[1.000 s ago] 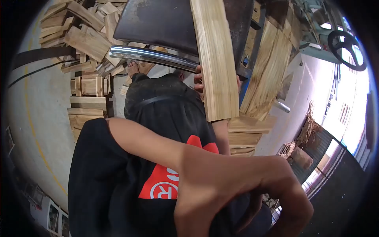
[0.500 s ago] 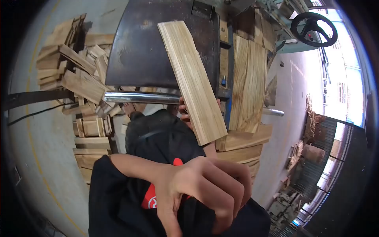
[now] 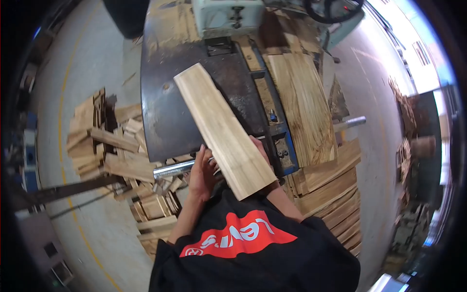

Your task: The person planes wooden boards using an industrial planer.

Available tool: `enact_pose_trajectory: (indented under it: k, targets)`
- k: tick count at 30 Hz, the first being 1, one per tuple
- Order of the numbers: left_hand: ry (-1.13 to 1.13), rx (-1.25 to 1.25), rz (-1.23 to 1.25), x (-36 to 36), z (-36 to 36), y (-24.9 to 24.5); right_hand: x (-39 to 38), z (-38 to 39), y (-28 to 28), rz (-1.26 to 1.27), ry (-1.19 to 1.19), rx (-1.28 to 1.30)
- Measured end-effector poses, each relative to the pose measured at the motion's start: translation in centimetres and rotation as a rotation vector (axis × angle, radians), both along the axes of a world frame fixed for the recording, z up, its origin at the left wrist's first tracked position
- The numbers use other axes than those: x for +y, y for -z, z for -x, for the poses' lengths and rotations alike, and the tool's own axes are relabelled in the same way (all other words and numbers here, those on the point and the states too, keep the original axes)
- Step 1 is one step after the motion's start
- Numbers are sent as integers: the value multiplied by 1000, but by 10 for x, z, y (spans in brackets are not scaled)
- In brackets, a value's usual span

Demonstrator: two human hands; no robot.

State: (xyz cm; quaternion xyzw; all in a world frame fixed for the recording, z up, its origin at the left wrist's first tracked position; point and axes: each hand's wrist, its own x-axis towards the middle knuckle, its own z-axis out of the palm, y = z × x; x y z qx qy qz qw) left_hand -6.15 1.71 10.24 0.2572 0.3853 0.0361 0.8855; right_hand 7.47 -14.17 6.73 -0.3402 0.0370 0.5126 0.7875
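A long pale wooden plank lies slanted over the dark steel saw table, its near end at my chest. My left hand grips the plank's near left edge, by the table's round metal rail. Only the fingers of my right hand show, curled around the plank's right edge; the rest of that hand is hidden under the wood. My black shirt with a red logo fills the bottom of the view.
The pale green saw body stands at the table's far end. Sawn boards lie on the table's right side, with a stack of planks below them. A heap of offcuts covers the floor at the left.
My left hand has gone from close to the camera down to the plank's near end. The plank has swung lower over the table, and the view has tilted forward.
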Motion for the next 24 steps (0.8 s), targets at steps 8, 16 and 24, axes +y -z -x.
enact_pose_trajectory:
  k: [8, 16, 24]
  targets:
    - [-207, -68, -321, 43, -2, 57, 5, -27, -25, 570, 81, -1369]
    - [-309, 236, -958, 193, 99, 84, -124, -114, -18, 1884, 152, -1419]
    - [-441, 321, -888, 291, 214, 78, -192, -138, 10, 1863, 154, -1451]
